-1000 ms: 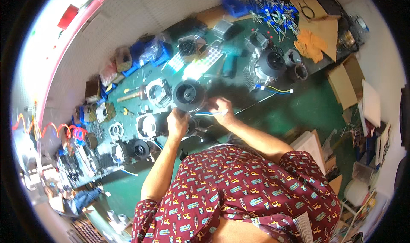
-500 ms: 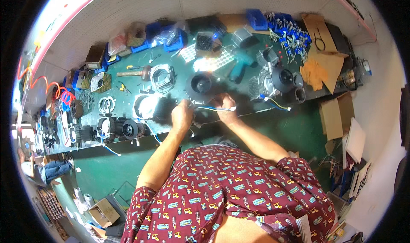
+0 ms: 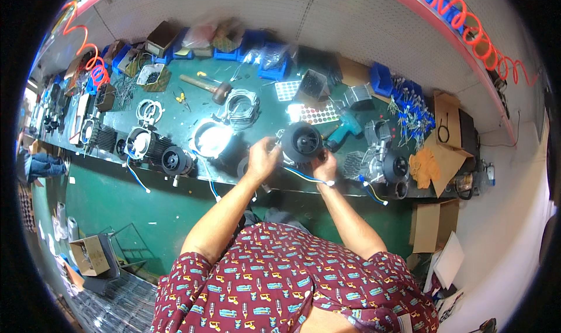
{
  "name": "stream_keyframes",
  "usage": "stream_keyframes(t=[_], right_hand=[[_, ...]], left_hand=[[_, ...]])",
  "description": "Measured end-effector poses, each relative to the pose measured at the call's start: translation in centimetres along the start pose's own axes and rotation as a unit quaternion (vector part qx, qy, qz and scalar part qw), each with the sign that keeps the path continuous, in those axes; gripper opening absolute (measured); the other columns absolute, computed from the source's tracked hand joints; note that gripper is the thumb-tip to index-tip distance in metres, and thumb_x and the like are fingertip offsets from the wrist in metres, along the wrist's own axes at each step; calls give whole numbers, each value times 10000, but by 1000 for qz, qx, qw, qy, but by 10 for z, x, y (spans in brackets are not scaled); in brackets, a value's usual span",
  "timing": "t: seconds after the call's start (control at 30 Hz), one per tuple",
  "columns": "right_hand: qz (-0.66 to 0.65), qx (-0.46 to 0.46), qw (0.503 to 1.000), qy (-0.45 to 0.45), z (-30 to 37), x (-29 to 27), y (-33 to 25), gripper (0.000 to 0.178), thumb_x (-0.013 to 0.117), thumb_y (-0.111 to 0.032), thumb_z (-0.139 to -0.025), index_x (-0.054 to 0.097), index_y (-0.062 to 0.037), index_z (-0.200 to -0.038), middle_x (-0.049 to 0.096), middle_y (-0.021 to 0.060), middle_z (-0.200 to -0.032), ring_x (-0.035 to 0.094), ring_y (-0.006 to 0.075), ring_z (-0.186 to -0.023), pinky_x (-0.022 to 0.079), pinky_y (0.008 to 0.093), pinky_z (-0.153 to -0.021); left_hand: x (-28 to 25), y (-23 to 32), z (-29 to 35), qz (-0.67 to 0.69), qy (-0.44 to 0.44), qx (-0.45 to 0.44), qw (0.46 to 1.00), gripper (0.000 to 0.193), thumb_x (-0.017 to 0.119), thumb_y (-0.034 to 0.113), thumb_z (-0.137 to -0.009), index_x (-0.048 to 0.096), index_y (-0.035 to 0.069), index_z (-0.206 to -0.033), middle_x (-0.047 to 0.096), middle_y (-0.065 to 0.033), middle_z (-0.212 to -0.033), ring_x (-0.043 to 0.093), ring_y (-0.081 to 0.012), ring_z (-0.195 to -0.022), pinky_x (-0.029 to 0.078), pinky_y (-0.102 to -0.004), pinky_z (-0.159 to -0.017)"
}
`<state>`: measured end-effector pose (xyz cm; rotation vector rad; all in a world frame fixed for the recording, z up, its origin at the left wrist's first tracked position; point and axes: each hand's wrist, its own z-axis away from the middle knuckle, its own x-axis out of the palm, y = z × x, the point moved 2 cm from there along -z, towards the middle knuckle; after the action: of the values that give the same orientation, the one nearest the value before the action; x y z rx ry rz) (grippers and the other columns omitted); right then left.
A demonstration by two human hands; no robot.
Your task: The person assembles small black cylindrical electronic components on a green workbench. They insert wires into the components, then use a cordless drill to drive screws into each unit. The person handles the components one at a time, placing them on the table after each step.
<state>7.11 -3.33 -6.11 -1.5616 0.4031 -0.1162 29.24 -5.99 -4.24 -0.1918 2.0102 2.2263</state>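
Black fan unit (image 3: 302, 143) is up between your two hands, over the front part of the worktop (image 3: 266, 123), with its wheel facing you. Your left hand (image 3: 264, 157) closes on its left side; your right hand (image 3: 325, 166) closes on it low at the right, some fingers hidden, so each grip is holding the unit. Holding it from both sides probably balances its weight and leaves the wheel free. Its wire lead (image 3: 301, 174) trails along the near side, which likely stops it getting pinched underneath.

Count three black-wheeled units in plain view: yours, a left-hand unit (image 3: 174, 160) and a right-hand unit (image 3: 396, 167), both near the front edge, perhaps for easy reach. A dark round part by your left wrist is too covered to identify. Beyond your hands lie one hammer (image 3: 205, 87), one pair of pliers (image 3: 183, 99), one teal drill (image 3: 346, 128) and two sticker sheets (image 3: 318, 114).
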Motion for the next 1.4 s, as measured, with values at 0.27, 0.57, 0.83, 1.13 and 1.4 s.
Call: stream_keyframes(t=[0.27, 0.57, 0.83, 1.13, 1.4], right_hand=[[-54, 62, 996, -37, 5, -4, -31, 235, 687, 65, -842, 631, 24, -1067, 683, 68, -1039, 628, 138, -904, 513, 302, -828], [-148, 133, 980, -17, 7, -2, -33, 262, 630, 52, -874, 610, 12, -1133, 669, 56, -1039, 625, 141, -956, 495, 283, -851], [-327, 136, 935, -24, -19, 20, 11, 233, 585, -60, -965, 622, 12, -1184, 663, 69, -1120, 616, 156, -1023, 489, 298, -933], [-255, 36, 965, -51, -23, 40, -11, 223, 633, -21, -896, 602, -4, -1116, 634, 65, -1053, 592, 148, -1003, 483, 309, -888], [-132, -4, 991, -35, -24, 41, -28, 191, 642, -98, -846, 558, -11, -994, 556, 135, -935, 534, 242, -875, 436, 373, -808]], left_hand=[[9, 5, 14, -20, 50, 33, 998, 304, 659, 107, -907, 653, -62, -1160, 698, -142, -965, 666, -171, -828, 543, -313, -754], [1, 14, 12, -13, 19, 25, 999, 350, 663, 125, -883, 627, -47, -1186, 647, -181, -1077, 659, -257, -955, 541, -349, -806], [22, 5, -31, 96, -20, 14, 995, 183, 579, 88, -961, 612, 11, -1124, 648, -36, -1022, 593, -125, -935, 484, -269, -860], [24, 0, -28, 242, -41, -88, 965, 190, 505, 116, -989, 634, 15, -1085, 663, -45, -993, 616, -120, -888, 510, -254, -814], [20, 12, -23, 219, -67, -69, 971, 122, 553, 149, -989, 591, 57, -1060, 637, -19, -897, 611, -99, -793, 528, -238, -729]])
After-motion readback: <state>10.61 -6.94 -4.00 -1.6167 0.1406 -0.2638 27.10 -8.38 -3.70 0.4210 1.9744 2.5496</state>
